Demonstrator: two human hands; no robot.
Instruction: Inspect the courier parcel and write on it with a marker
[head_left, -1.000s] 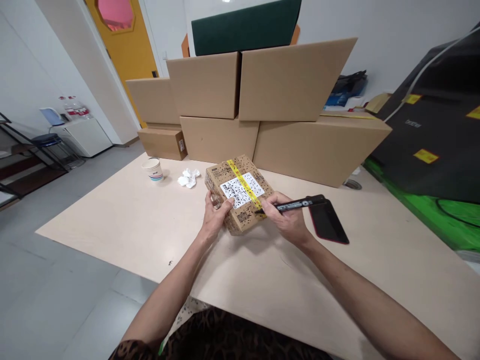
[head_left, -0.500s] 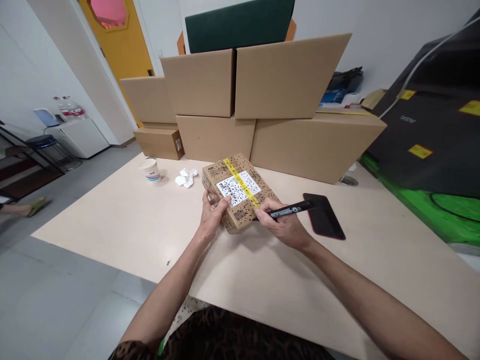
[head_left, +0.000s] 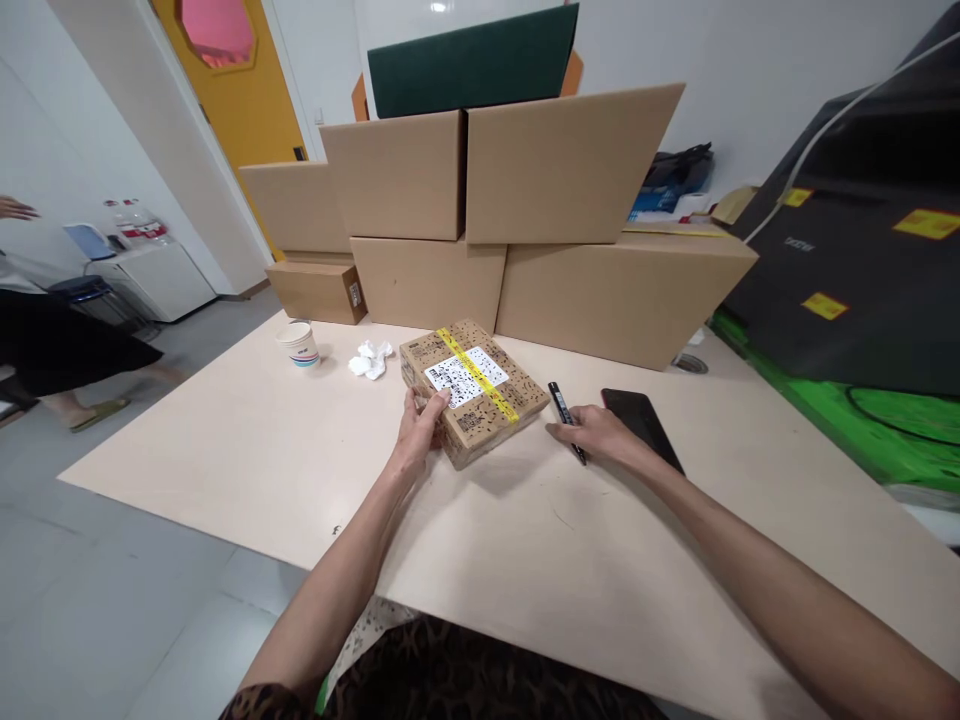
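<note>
My left hand (head_left: 422,425) grips the near left side of a small cardboard box (head_left: 491,420), thumb on top and fingers down its side. The box carries a white label (head_left: 459,381) with black marks, crossed by a strip of yellow tape (head_left: 480,375). Black marks are scattered over its top. To the right of the box, my right hand (head_left: 600,432) pinches a black marker pen (head_left: 556,402) low at the tabletop. A dark flat device (head_left: 637,412) with a reddish edge lies behind that hand, partly covered by it.
Large cardboard boxes (head_left: 570,165) are stacked along the table's back, a dark green box (head_left: 472,65) on top. A paper cup (head_left: 298,345) and crumpled tissue (head_left: 370,360) sit on the left of the table (head_left: 225,450). Another person (head_left: 67,335) walks at far left.
My right hand has moved right, off the box, lowering the marker pen to the tabletop and turning it. The box now lies flatter under my left hand. Another person has come into view at left.
</note>
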